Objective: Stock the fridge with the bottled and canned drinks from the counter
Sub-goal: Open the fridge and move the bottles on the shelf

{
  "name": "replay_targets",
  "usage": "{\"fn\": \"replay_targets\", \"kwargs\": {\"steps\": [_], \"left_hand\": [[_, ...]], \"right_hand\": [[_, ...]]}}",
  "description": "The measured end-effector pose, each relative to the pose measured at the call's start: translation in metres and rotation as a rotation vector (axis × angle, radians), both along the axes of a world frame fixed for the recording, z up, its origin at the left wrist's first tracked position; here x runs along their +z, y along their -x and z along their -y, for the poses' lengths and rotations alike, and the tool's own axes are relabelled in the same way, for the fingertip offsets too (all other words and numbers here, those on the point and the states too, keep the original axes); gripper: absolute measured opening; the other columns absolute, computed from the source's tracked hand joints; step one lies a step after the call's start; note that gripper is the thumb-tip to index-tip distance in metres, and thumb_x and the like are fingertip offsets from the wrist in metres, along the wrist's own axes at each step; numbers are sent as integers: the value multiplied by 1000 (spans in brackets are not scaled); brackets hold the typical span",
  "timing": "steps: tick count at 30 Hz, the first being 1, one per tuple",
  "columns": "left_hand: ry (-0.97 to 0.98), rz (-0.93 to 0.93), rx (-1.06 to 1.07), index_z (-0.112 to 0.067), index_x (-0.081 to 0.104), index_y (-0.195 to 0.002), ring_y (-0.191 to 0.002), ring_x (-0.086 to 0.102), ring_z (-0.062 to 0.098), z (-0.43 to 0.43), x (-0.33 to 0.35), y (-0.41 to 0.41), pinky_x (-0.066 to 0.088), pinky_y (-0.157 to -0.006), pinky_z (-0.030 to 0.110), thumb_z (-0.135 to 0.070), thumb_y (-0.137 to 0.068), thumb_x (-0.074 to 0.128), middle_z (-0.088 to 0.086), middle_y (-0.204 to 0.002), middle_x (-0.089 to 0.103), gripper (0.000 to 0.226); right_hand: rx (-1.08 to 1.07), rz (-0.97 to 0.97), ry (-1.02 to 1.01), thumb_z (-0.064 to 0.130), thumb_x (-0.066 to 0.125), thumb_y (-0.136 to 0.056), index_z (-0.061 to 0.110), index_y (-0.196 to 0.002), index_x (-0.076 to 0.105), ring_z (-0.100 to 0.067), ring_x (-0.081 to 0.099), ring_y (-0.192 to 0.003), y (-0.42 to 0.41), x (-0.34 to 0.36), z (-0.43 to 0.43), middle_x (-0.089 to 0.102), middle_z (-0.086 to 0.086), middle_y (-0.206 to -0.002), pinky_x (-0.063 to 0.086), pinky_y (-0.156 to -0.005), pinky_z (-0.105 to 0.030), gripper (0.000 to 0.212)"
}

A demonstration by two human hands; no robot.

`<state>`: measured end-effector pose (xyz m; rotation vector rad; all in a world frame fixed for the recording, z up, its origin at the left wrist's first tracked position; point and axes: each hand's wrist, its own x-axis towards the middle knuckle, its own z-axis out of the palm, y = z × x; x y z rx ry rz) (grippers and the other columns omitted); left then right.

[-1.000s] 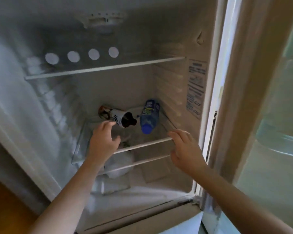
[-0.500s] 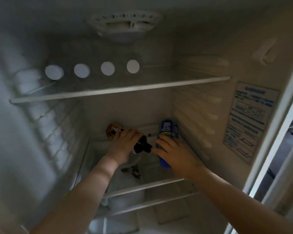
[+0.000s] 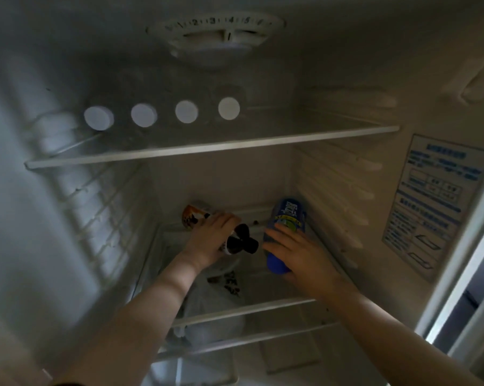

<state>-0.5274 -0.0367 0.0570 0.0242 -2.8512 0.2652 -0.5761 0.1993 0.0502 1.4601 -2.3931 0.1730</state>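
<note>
Both my hands reach deep into the open fridge, over the middle glass shelf. My left hand grips a dark-capped bottle with an orange and white label that lies on its side, cap toward me. My right hand grips a blue-labelled bottle with a blue cap, also on its side, close to the right wall. The two bottles lie side by side, a small gap between them.
On the upper glass shelf several white-capped bottles lie in a row with caps facing me. A white plastic bag sits below the middle shelf. A thermostat dial is on the ceiling. A blue sticker marks the right wall.
My hands moved from the shelf's front edge into the fridge and took hold of the two lying bottles. The camera moved closer and tilted up.
</note>
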Motion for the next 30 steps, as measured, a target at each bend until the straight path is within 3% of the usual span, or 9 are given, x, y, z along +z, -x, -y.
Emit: {"fn": "replay_targets", "kwargs": {"steps": [2, 4, 7, 10, 14, 17, 22, 28, 30], "left_hand": [[-94, -47, -19, -20, 29, -145, -141, 27, 22, 0, -3, -3, 35, -107, 39, -26, -82, 68, 3, -151, 30, 74], [-290, -215, -60, -14, 38, -140, -132, 40, 27, -1, -4, -7, 42, -100, 38, -22, -75, 75, 10, -142, 43, 75], [-637, -514, 1, -15, 46, -134, -114, 55, 21, 0, 9, -13, 43, -87, 25, -23, -68, 83, 7, -127, 57, 76], [-974, -688, 139, -20, 44, -132, -106, 51, 7, 8, 26, -18, 41, -83, 20, -30, -63, 87, -5, -118, 57, 82], [-1233, -788, 333, -11, 43, -132, -119, 53, 23, 30, 35, -21, 43, -95, 29, -29, -62, 88, 7, -130, 55, 86], [-1275, -803, 384, -10, 41, -136, -121, 52, 25, 41, 35, -20, 45, -99, 34, -29, -66, 85, 10, -132, 54, 85], [-1198, -759, 372, -11, 42, -134, -117, 55, 26, 48, 34, -15, 42, -83, 26, -36, -68, 83, 8, -130, 56, 82], [-1091, -735, 302, -11, 37, -135, -116, 55, 28, 42, 33, 1, 41, -84, 27, -38, -73, 78, 9, -130, 56, 79], [-1082, -760, 282, -11, 36, -136, -118, 54, 28, 40, 30, 5, 42, -86, 28, -39, -75, 76, 9, -131, 55, 78]], "right_hand": [[-2, -76, 225, 23, 87, -59, 18, -121, 62, -25, 49, -128, -4, 12, 1, 54, -3, -137, 47, -98, -37, 67], [-36, -109, 494, 26, 91, -52, 14, -106, 70, -26, 66, -104, -4, 25, 3, 68, -5, -115, 56, -76, -34, 59], [-230, 26, 716, 47, 77, -71, 23, -113, 64, -27, 67, -91, 2, 57, 10, 71, -2, -103, 51, -68, -33, 50], [-393, 124, 861, 57, 64, -79, 23, -118, 59, -32, 64, -93, 15, 80, 16, 70, -6, -103, 50, -72, -38, 52], [-396, 270, 1035, 52, 60, -85, 18, -117, 58, -30, 63, -96, 21, 86, 27, 68, -6, -106, 49, -75, -39, 46], [-384, 358, 1013, 49, 58, -87, 17, -117, 55, -28, 62, -99, 30, 91, 40, 66, -6, -111, 48, -77, -37, 44], [-337, 539, 992, 43, 60, -88, 14, -119, 50, -27, 59, -102, 51, 95, 54, 62, -8, -114, 39, -75, -28, 43], [-141, 621, 1047, 20, 70, -79, 21, -107, 53, -20, 63, -93, 56, 76, 44, 65, -3, -101, 53, -83, -40, 32], [-54, 608, 1079, 13, 73, -76, 24, -108, 55, -11, 63, -93, 52, 67, 39, 64, 1, -101, 54, -84, -37, 38]]}}
